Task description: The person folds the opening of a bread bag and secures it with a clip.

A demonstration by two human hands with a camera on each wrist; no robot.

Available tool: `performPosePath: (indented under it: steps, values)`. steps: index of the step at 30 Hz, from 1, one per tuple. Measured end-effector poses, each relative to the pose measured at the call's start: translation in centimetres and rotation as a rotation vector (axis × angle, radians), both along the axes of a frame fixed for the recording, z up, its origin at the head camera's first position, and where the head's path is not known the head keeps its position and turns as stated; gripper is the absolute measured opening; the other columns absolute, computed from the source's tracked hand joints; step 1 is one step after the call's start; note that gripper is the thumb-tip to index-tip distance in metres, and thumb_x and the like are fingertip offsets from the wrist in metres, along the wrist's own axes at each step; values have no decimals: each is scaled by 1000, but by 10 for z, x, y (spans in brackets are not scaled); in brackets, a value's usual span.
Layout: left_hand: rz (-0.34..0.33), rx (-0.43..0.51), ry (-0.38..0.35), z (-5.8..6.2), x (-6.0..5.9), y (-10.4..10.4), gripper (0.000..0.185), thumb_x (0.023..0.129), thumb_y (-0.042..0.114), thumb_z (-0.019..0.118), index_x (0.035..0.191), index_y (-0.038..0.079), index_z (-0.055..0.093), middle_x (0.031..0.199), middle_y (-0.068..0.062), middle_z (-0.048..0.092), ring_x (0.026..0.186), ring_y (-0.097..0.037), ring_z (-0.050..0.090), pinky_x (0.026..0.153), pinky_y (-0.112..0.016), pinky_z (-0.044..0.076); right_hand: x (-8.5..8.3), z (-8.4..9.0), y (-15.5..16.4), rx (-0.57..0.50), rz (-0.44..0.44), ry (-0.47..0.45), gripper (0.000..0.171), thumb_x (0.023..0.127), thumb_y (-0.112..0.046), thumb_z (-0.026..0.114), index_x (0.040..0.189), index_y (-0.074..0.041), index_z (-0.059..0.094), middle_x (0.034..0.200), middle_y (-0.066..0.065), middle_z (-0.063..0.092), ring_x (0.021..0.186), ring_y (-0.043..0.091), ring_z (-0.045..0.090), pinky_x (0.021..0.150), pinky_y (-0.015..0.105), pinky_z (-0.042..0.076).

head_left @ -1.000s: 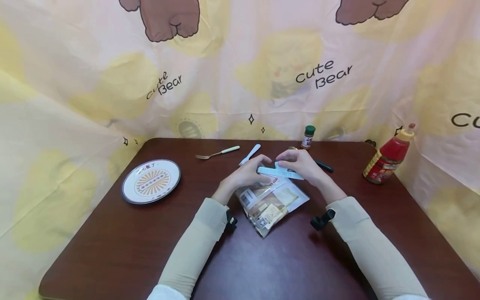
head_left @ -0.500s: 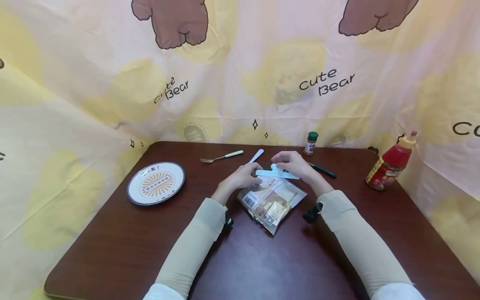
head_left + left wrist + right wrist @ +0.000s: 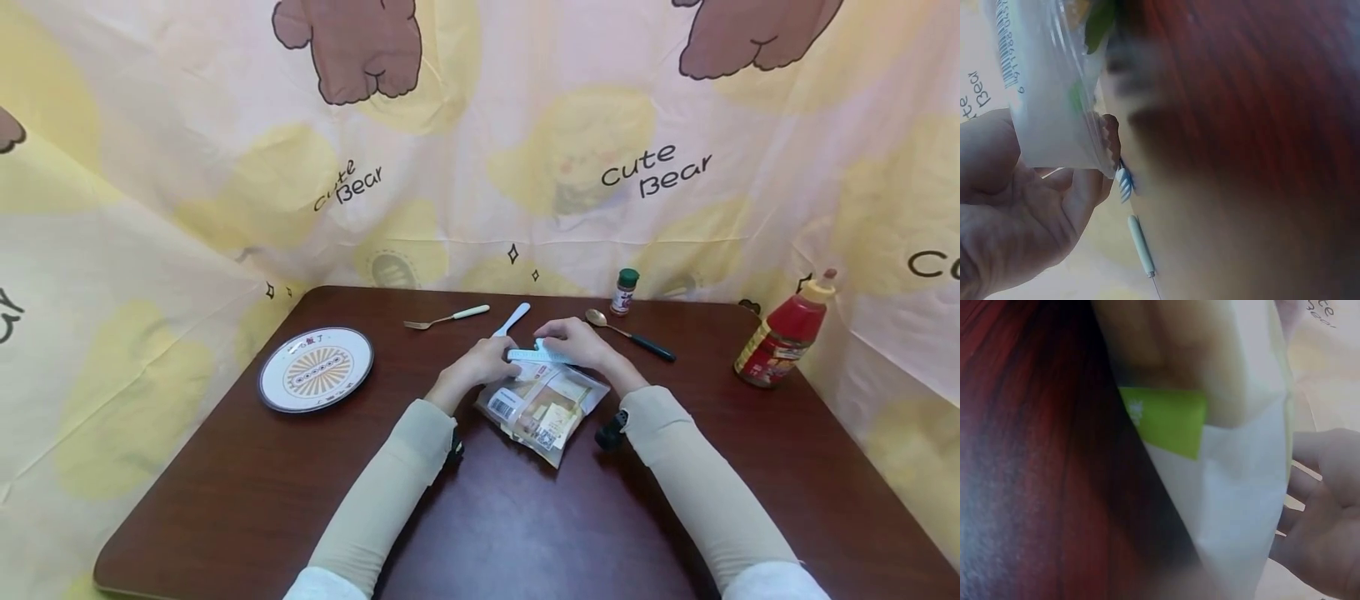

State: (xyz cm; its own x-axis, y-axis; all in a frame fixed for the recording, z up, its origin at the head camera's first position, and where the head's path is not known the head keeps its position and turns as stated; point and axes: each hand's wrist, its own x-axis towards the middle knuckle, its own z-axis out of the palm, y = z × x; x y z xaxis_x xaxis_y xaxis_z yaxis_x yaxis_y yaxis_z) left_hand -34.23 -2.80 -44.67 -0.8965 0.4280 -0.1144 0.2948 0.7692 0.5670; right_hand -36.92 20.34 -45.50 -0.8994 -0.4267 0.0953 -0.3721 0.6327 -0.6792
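Note:
A clear plastic food bag [image 3: 543, 407] with printed labels lies on the dark red-brown table [image 3: 525, 517] in the middle. A pale blue sealing clip [image 3: 534, 356] runs across its far end. My left hand [image 3: 486, 363] pinches the bag's top at the clip's left end. In the left wrist view the left hand [image 3: 1016, 212] has the bag [image 3: 1054, 94] against its fingers. My right hand [image 3: 576, 343] curls over the clip from the right. The right wrist view shows the bag [image 3: 1235, 487] with a green label [image 3: 1166, 419] and the right hand [image 3: 1329, 531] beyond it.
A patterned plate [image 3: 317, 368] sits at the left. Behind the hands lie a fork [image 3: 450, 317], a white knife [image 3: 512, 318] and a dark-handled spoon [image 3: 630, 335]. A green-capped spice jar [image 3: 623, 292] stands at the back, a red sauce bottle [image 3: 783, 333] at the right. Printed cloth walls surround the table.
Both hands have sunk with the clip and the bag's top towards the table. The bag lies flatter, and the spoon behind the right hand has come into sight.

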Motion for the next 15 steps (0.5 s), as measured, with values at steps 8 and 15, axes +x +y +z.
performPosePath:
  steps: [8, 15]
  values:
    - [15, -19, -27, 2, 1, -5, 35, 101, 24, 70, 132, 9, 65, 123, -10, 70, 102, -23, 65, 87, -38, 56, 1, -2, 0, -2, 56, -11, 38, 108, -13, 58, 141, 5, 60, 141, 24, 66, 137, 42, 58, 115, 60, 44]
    - [35, -105, 32, 6, 4, -12, 35, 102, 29, 70, 133, 14, 67, 124, -6, 72, 109, -22, 65, 99, -46, 53, 14, 3, 5, -32, 53, -26, 41, 108, -15, 58, 146, 1, 57, 148, 26, 61, 142, 42, 55, 117, 61, 42]
